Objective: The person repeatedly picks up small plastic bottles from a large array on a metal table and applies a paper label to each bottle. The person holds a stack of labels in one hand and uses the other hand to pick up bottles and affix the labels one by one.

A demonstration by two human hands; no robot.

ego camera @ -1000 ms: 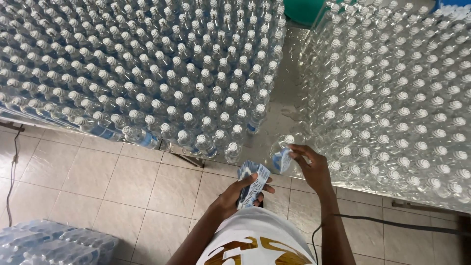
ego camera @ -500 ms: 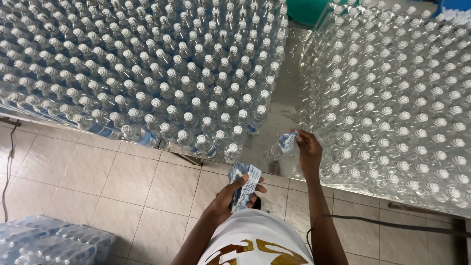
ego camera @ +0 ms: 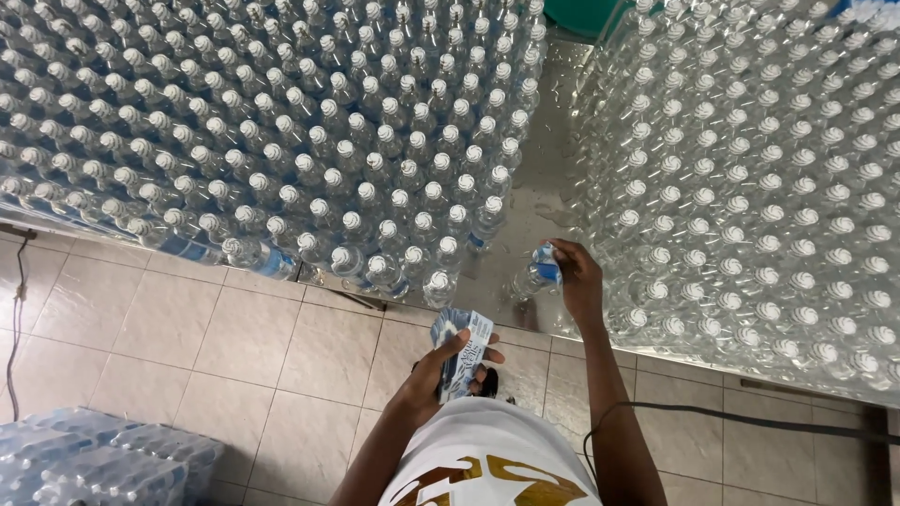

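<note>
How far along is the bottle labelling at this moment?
Done: the left block of bottles shows blue labels low on its front row. In hand: the right hand presses a blue label onto a single bottle in the gap, while the left hand holds a stack of labels. Left: the right block of bottles looks bare of labels.

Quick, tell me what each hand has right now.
Left hand: closed around a stack of blue-and-white labels.
Right hand: gripping the blue label on a clear bottle.
</note>
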